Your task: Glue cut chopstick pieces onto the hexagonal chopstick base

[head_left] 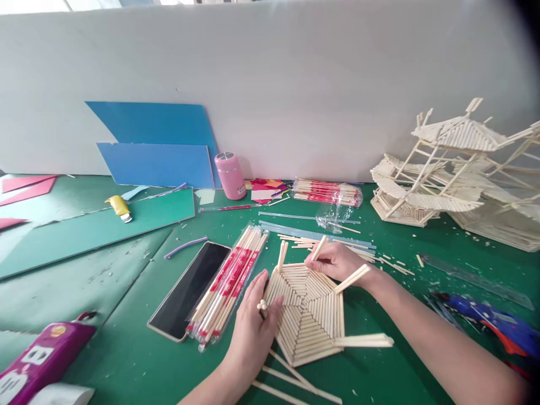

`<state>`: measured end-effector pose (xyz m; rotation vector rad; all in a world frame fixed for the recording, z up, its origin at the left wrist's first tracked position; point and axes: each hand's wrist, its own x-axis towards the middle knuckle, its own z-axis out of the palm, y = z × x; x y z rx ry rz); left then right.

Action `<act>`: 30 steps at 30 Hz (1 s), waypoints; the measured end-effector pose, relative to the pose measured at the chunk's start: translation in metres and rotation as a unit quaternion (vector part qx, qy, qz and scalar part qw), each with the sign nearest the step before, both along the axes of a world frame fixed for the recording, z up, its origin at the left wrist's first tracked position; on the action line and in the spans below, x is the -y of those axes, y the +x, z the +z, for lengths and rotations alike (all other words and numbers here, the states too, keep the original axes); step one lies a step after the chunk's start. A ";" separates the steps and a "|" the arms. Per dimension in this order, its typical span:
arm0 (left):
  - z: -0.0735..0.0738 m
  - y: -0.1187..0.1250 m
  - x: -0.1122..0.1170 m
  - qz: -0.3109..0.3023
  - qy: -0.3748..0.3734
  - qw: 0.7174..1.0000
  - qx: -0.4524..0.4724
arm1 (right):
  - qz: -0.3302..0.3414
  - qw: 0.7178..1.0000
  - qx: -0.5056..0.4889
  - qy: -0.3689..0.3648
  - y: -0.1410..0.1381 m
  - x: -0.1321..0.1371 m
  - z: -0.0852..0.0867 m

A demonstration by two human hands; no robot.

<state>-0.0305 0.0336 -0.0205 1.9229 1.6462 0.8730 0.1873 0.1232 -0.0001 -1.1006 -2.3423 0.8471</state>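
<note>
A many-sided base [302, 304] of pale wooden sticks, laid in rings around its centre, lies on the green table, with short paired stick posts rising from its corners. My left hand [255, 320] holds its left edge, thumb and fingers around a stick post [262, 305] whose ends point at me. At the far corner my right hand [337, 261] pinches another stick post [319, 247] between thumb and fingers. Two more posts lean outward on the right side, and loose sticks [295, 377] lie beside the near edge. The fingertips of my right hand are partly hidden.
Left of the base are a bagged chopstick bundle [230, 284], a black phone [189, 289] and a purple pouch [46, 360]. A pink flask [230, 175] and blue boards [158, 163] stand behind. On the right are a stick pavilion model [439, 169] and a blue glue gun [493, 323].
</note>
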 end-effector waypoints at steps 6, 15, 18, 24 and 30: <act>-0.007 0.001 0.000 -0.010 0.004 0.999 0.039 | -0.004 1.000 0.016 0.006 -0.001 -0.002 -0.003; -0.009 0.000 0.001 -0.029 0.017 0.998 0.057 | -0.007 1.000 0.013 0.001 -0.002 -0.003 -0.006; -0.008 0.001 0.000 -0.033 0.016 0.997 0.063 | -0.011 1.000 0.012 -0.002 -0.002 -0.003 -0.007; -0.010 -0.002 0.003 -0.039 -0.031 0.995 0.091 | -0.021 1.000 0.013 -0.001 -0.003 -0.003 -0.009; 0.003 -0.032 0.009 -0.075 -0.062 0.984 0.150 | -0.017 1.000 0.011 0.009 -0.003 -0.004 -0.011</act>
